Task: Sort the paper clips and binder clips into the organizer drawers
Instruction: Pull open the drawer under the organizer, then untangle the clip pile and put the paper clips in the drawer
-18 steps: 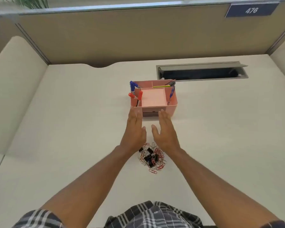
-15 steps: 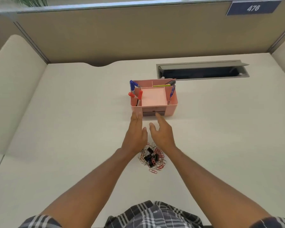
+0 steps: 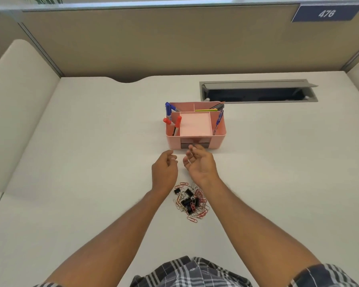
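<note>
Clips [image 3: 190,200] lie heaped on the desk [image 3: 91,162] between my forearms, behind both empty hands. My left hand [image 3: 164,169] has fingers loosely curled; my right hand [image 3: 200,164] is palm-up, fingers relaxed, just before the organizer [image 3: 196,127] drawers [image 3: 187,145], whose long side runs along the desk's far edge.

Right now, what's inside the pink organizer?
The pink organizer holds blue and red markers, pencils and a blue pen; its centre tray looks empty. The drawers' contents are hidden.
</note>
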